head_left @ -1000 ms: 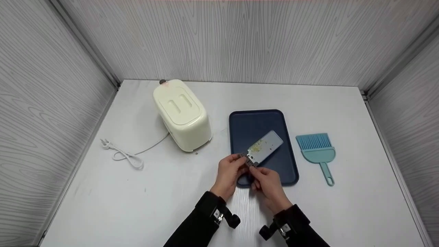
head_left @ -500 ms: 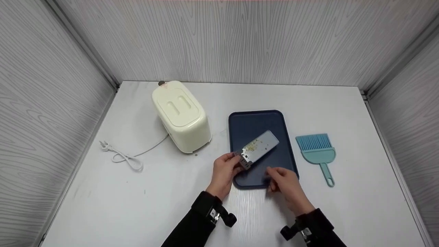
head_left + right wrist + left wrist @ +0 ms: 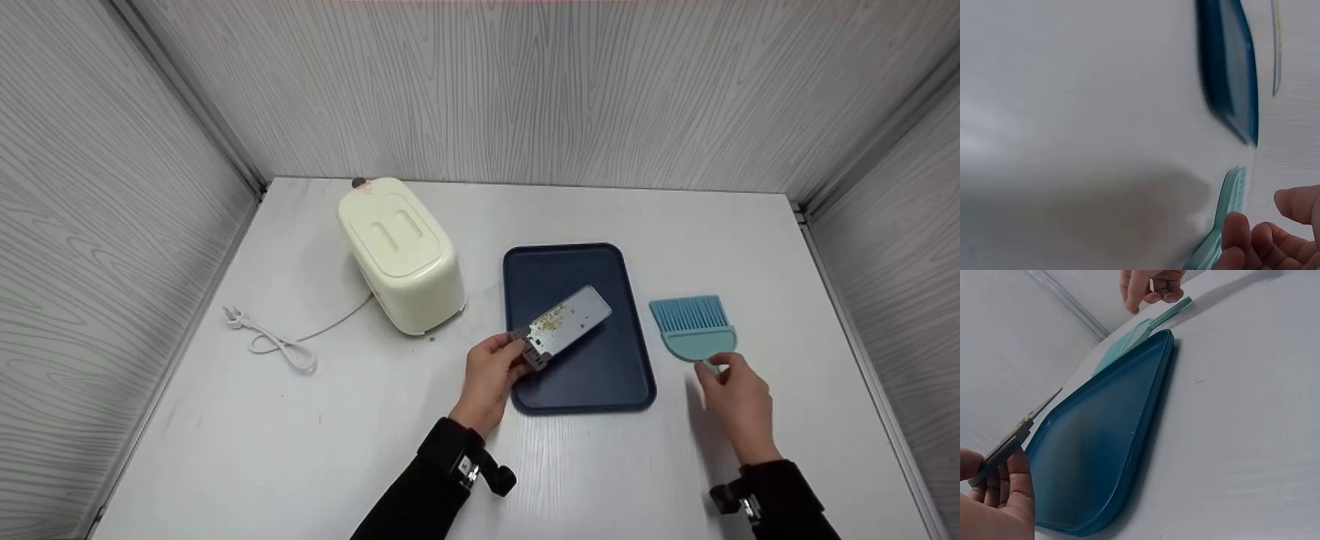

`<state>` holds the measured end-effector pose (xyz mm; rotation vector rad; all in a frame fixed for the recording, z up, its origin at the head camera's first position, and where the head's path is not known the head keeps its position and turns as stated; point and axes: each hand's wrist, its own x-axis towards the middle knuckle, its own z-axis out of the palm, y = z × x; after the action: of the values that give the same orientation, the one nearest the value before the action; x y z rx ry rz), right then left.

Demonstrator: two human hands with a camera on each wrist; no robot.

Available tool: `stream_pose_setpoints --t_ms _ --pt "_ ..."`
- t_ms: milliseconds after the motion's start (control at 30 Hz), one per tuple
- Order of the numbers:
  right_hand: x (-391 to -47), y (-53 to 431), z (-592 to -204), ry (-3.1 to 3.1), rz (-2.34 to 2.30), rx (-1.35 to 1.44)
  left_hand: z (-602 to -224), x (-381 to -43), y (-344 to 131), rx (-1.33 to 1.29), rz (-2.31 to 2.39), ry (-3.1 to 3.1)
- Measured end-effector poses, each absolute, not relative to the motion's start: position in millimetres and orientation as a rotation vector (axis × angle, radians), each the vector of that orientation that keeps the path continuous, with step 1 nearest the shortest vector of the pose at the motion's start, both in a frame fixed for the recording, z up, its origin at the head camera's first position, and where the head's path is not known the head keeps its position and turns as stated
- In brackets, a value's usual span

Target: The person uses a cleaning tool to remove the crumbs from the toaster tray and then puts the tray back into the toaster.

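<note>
Over the near left edge of the navy tray [image 3: 592,379], the left hand [image 3: 489,376] pinches the dark end of the metal plate [image 3: 584,310] between thumb and fingers. The plate is held clear of the tray, its pale face strewn with yellowish crumbs [image 3: 553,319], its free end pointing away and to the right. Right of the tray, the right hand [image 3: 739,401] hangs just above the handle of the teal brush [image 3: 699,343], fingers loosely bent, thumb apart from them. The brush lies on the white counter [image 3: 300,457], bristles away from the person. Left of the tray stands a cream toaster [image 3: 401,259]; its cord [image 3: 330,327] runs left, looped near the plug [image 3: 234,319]. Grey wood-grained walls [image 3: 525,97] rise behind and on both sides.
</note>
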<state>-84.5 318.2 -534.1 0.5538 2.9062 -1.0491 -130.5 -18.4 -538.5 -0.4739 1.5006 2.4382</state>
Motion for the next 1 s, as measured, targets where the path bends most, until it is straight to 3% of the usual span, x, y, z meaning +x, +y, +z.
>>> stream_pose_setpoints --t_ms 533,1000 --pt "-74.5 350.5 -560.0 2.951 -0.717 0.45 -537.3 -128.8 -20.6 -0.482 2.46 1.468" --pt "-71.7 371.2 -532.0 2.614 -1.133 0.729 -536.1 -126.2 -24.9 -0.458 2.467 1.464"
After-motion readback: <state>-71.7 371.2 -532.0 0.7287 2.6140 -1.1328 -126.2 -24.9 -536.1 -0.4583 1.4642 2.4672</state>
